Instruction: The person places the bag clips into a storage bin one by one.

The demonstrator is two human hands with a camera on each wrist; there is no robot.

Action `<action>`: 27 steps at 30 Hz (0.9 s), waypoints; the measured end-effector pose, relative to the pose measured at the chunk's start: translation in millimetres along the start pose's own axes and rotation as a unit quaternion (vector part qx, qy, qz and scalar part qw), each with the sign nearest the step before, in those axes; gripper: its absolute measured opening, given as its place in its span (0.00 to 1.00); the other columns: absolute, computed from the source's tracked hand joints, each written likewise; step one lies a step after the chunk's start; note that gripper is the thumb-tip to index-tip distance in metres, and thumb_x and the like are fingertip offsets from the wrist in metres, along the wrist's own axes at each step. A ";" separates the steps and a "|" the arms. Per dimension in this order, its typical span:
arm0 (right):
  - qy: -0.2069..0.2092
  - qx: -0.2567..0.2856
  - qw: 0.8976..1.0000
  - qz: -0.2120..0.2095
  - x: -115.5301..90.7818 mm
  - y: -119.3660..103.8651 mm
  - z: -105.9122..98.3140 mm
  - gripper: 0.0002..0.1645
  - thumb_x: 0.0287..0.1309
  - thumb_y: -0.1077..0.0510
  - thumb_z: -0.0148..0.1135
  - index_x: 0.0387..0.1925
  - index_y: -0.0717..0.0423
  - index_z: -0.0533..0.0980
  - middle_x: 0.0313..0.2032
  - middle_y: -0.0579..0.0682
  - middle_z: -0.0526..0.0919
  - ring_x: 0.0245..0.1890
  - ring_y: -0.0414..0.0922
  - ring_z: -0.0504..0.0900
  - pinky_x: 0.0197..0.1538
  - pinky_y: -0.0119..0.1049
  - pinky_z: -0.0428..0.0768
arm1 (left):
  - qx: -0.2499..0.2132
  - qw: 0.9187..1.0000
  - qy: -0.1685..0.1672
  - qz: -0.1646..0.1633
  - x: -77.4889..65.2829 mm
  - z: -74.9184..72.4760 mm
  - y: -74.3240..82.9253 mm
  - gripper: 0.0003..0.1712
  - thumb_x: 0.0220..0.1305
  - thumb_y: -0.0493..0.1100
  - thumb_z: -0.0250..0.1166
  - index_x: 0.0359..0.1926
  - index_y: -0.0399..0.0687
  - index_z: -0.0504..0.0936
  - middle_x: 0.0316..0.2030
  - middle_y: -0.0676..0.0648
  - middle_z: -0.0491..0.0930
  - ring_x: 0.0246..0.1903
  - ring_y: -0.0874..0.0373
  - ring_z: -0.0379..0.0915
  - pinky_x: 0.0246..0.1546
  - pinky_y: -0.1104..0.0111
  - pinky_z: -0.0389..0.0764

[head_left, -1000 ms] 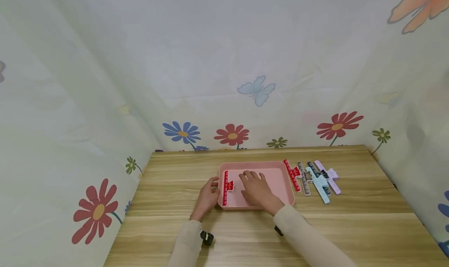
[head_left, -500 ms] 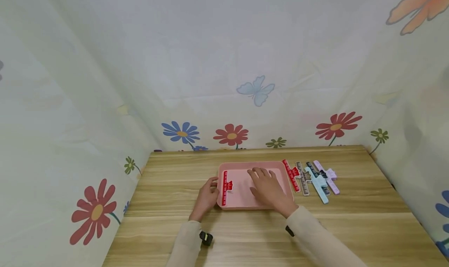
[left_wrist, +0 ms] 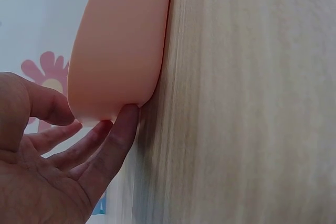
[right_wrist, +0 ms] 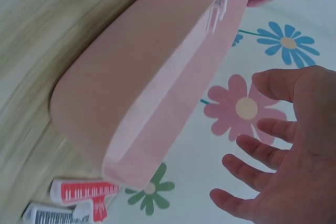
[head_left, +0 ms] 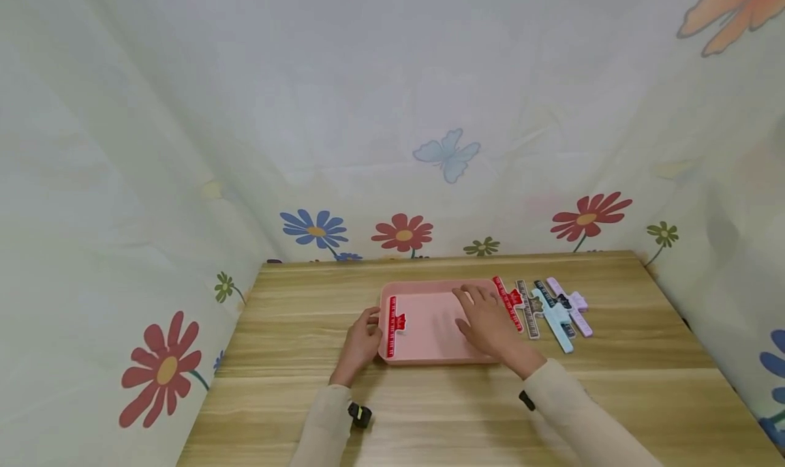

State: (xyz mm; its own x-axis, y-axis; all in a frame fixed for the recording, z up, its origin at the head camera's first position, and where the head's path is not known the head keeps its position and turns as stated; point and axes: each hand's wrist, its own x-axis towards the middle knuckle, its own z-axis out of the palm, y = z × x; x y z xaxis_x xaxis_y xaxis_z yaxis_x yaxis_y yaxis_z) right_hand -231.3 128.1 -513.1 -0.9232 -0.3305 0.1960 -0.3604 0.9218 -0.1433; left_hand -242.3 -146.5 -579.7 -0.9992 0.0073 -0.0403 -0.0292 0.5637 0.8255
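Left hand [head_left: 362,342] clamped on pink tray [head_left: 429,324]; right hand [head_left: 488,325] grip apart, empty; low swing might knock outer red clip [head_left: 507,304].

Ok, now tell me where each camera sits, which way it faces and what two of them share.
Head: worn on the head, facing forward and down at the table and pink tray; the left hand, right hand and sleeves show.
Left wrist: on that wrist, facing the tray's end and the table; only the left hand shows.
Right wrist: on that wrist, facing across the tray toward the flowered backdrop; the right hand shows, plus part of the left.
Head and right wrist share the red clip beside the tray.
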 end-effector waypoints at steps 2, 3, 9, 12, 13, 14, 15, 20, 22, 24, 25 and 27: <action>0.003 0.001 1.000 0.003 -2.0 4.7 -2.1 0.37 0.55 0.45 0.62 0.64 0.50 0.63 0.61 0.53 0.69 0.63 0.54 0.66 0.63 0.59 0.64 | -0.002 1.000 0.002 0.000 0.6 0.1 -0.2 0.26 0.62 0.35 0.52 0.62 0.47 0.67 0.51 0.39 0.77 0.47 0.50 0.77 0.43 0.61 0.80; 0.004 0.002 1.000 0.006 -3.5 7.1 -2.7 0.37 0.55 0.45 0.62 0.64 0.50 0.63 0.61 0.53 0.69 0.63 0.54 0.66 0.62 0.60 0.64 | -0.004 1.000 0.002 -0.001 0.8 0.4 -0.6 0.26 0.62 0.35 0.52 0.62 0.48 0.68 0.50 0.39 0.77 0.46 0.50 0.78 0.43 0.61 0.80; 0.009 0.009 1.000 0.014 -13.3 23.5 -5.7 0.37 0.54 0.47 0.63 0.63 0.51 0.64 0.61 0.54 0.69 0.61 0.57 0.68 0.60 0.62 0.65 | -0.008 1.000 0.005 0.009 1.3 1.7 -3.0 0.26 0.61 0.35 0.52 0.61 0.45 0.68 0.49 0.39 0.78 0.44 0.51 0.78 0.39 0.62 0.80; 0.004 0.008 1.000 0.018 -17.4 32.8 -9.3 0.37 0.54 0.47 0.63 0.64 0.52 0.63 0.62 0.55 0.68 0.62 0.58 0.66 0.61 0.63 0.63 | -0.007 1.000 0.008 0.009 1.5 1.7 -3.2 0.25 0.61 0.35 0.52 0.61 0.45 0.68 0.49 0.38 0.78 0.44 0.50 0.78 0.39 0.61 0.80; 0.003 0.010 1.000 0.018 -18.5 36.1 -10.9 0.37 0.54 0.48 0.63 0.64 0.53 0.63 0.62 0.55 0.68 0.62 0.58 0.66 0.61 0.63 0.63 | -0.006 1.000 0.007 0.007 1.6 1.3 -2.8 0.25 0.61 0.35 0.52 0.61 0.46 0.68 0.49 0.38 0.78 0.44 0.50 0.78 0.40 0.61 0.80; 0.001 0.010 1.000 0.020 -19.6 39.3 -12.6 0.37 0.54 0.47 0.63 0.64 0.53 0.63 0.62 0.55 0.68 0.63 0.58 0.65 0.62 0.63 0.62 | -0.007 1.000 0.008 0.002 1.5 1.0 -2.1 0.25 0.61 0.36 0.52 0.61 0.47 0.68 0.50 0.39 0.78 0.45 0.50 0.78 0.41 0.61 0.80; -0.001 0.008 1.000 0.022 -20.8 42.5 -14.3 0.38 0.55 0.47 0.62 0.64 0.53 0.62 0.62 0.56 0.68 0.63 0.58 0.65 0.61 0.63 0.63 | -0.005 1.000 0.006 0.001 1.4 0.6 -1.7 0.25 0.62 0.36 0.52 0.61 0.47 0.68 0.50 0.39 0.78 0.45 0.50 0.78 0.42 0.60 0.80; 0.011 0.001 1.000 0.025 -28.0 59.9 -18.4 0.37 0.55 0.47 0.61 0.64 0.55 0.63 0.60 0.59 0.69 0.61 0.60 0.67 0.58 0.63 0.65 | 0.000 1.000 0.002 -0.006 1.2 -0.8 0.4 0.25 0.63 0.37 0.53 0.62 0.48 0.68 0.51 0.39 0.77 0.45 0.51 0.78 0.42 0.61 0.80; 0.020 0.001 0.999 0.026 -31.4 68.0 -17.7 0.36 0.55 0.48 0.61 0.63 0.55 0.64 0.60 0.59 0.70 0.60 0.60 0.67 0.57 0.64 0.65 | 0.000 1.000 0.004 -0.008 1.1 -1.0 0.9 0.25 0.63 0.37 0.53 0.62 0.49 0.68 0.51 0.39 0.77 0.45 0.51 0.78 0.42 0.61 0.80; 0.024 0.003 0.999 0.028 -35.3 76.5 -17.0 0.35 0.55 0.49 0.61 0.63 0.55 0.65 0.59 0.59 0.70 0.61 0.59 0.67 0.57 0.64 0.65 | 0.001 1.000 0.004 -0.007 0.9 -0.7 0.7 0.25 0.63 0.37 0.53 0.62 0.48 0.68 0.51 0.39 0.77 0.45 0.51 0.78 0.41 0.62 0.80; 0.025 0.001 0.999 0.030 -37.1 80.7 -16.8 0.34 0.55 0.49 0.61 0.62 0.55 0.65 0.59 0.59 0.70 0.60 0.59 0.67 0.56 0.64 0.65 | 0.001 1.000 0.005 -0.007 0.6 -0.6 0.7 0.25 0.62 0.37 0.53 0.61 0.48 0.68 0.51 0.39 0.77 0.45 0.51 0.78 0.41 0.62 0.80; 0.020 -0.004 0.999 0.034 -40.7 88.7 -17.5 0.34 0.55 0.50 0.60 0.62 0.55 0.65 0.59 0.59 0.70 0.61 0.59 0.67 0.55 0.65 0.65 | -0.001 1.000 0.006 -0.007 0.0 -0.4 0.5 0.25 0.62 0.36 0.53 0.61 0.48 0.68 0.50 0.39 0.78 0.46 0.50 0.78 0.41 0.62 0.80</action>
State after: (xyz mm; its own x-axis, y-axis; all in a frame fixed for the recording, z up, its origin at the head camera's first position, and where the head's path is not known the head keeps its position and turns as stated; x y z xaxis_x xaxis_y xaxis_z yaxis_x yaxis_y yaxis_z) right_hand -223.4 226.9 -516.9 -0.9397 -0.2583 0.2240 -0.2953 0.9434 -0.1509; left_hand -242.3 -146.5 -579.1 -0.9989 -0.0097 -0.0454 -0.0430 0.5626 0.8256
